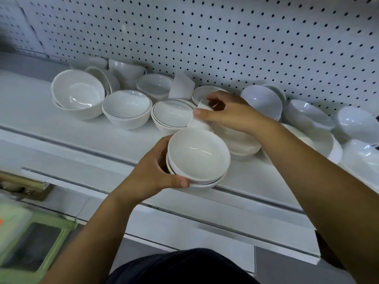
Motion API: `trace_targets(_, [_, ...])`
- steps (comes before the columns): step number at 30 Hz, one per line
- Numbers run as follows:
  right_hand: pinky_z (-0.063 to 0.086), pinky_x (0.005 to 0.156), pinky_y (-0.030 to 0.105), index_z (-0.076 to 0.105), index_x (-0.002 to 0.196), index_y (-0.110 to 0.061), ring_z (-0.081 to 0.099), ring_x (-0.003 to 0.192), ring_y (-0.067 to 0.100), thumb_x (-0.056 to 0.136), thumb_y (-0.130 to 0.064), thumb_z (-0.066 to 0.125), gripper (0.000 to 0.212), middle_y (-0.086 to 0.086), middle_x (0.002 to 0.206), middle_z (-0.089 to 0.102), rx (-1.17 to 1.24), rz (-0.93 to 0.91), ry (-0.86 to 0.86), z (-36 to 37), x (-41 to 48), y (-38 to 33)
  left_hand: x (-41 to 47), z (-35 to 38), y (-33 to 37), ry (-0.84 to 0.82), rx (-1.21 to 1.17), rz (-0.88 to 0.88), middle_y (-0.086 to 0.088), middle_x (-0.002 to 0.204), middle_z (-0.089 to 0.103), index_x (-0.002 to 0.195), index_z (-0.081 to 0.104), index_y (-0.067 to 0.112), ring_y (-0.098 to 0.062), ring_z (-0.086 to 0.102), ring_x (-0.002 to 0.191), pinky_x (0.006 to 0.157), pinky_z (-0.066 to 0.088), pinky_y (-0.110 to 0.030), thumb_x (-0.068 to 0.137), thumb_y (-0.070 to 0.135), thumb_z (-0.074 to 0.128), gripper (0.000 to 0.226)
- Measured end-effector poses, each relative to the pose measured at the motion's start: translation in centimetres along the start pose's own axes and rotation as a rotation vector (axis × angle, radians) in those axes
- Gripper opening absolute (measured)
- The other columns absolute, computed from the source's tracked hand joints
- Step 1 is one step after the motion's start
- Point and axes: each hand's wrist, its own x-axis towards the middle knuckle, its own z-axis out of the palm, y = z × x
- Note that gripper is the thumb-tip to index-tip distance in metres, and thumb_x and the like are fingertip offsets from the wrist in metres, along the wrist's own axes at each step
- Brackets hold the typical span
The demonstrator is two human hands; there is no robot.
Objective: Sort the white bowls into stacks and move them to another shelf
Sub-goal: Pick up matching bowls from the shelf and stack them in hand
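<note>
My left hand [152, 177] grips a small stack of white bowls [198, 155] from its left side, held just above the front edge of the white shelf [61, 128]. My right hand [229, 112] pinches a thin white sheet [198, 117] over the stack of bowls [240, 140] behind it. Several more white bowls lie along the shelf: a large one [79, 93] at the left, dark-rimmed ones [127, 107] in the middle, and overturned bowls [261, 100] at the right.
A white pegboard wall [225, 37] with dark holes backs the shelf. Another white sheet [181, 86] leans against it among the bowls. A lower shelf [184, 220] shows beneath. A pale green crate [30, 242] stands at the bottom left.
</note>
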Motion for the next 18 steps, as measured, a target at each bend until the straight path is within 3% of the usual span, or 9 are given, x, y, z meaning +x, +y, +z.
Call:
trace_targets(3, [0.047,0.088,0.026,0.057,0.124,-0.037,0.057,0.100,0.000,0.074,-0.072,0.074,0.063,-0.022,0.111,0.057,-0.039,-0.047,-0.021,0.1,0.2,-0.4,0.1,-0.1,-0.2,-0.011,-0.012,-0.003,0.009,0.143,0.060,0.151,0.043,0.028,-0.020,0.058,0.133,0.096,0.057,-0.031,0.059,0.038,0.093,0.105])
trace_targets(8, [0.044,0.087,0.027,0.057,0.131,-0.034,0.056,0.106,0.008,0.074,-0.072,0.075,0.071,-0.018,0.115,0.055,-0.057,-0.068,-0.022,0.1,0.5,-0.3,0.1,-0.1,-0.6,-0.010,-0.061,-0.021,0.004,0.145,0.061,0.151,0.044,0.025,-0.023,0.058,0.134,0.098,0.055,-0.032,0.058,0.027,0.094,0.106])
trace_targets(13, [0.050,0.095,0.034,0.059,0.131,-0.025,0.056,0.110,0.014,0.068,-0.079,0.073,0.084,-0.008,0.126,0.056,-0.118,-0.059,-0.035,0.4,0.7,-0.3,0.0,-0.8,-0.3,0.010,-0.070,-0.035,0.001,0.145,0.061,0.151,0.046,0.023,-0.025,0.059,0.133,0.100,0.056,-0.035,0.055,0.049,0.097,0.112])
trace_targets(18, [0.051,0.096,0.034,0.059,0.128,-0.028,0.057,0.111,0.015,0.064,-0.081,0.073,0.085,-0.006,0.126,0.057,-0.101,-0.051,-0.030,0.7,1.0,-0.4,0.1,-1.7,0.0,0.017,0.000,-0.035,-0.001,0.142,0.064,0.150,0.049,0.020,-0.027,0.060,0.131,0.105,0.055,-0.046,0.056,0.030,0.096,0.105])
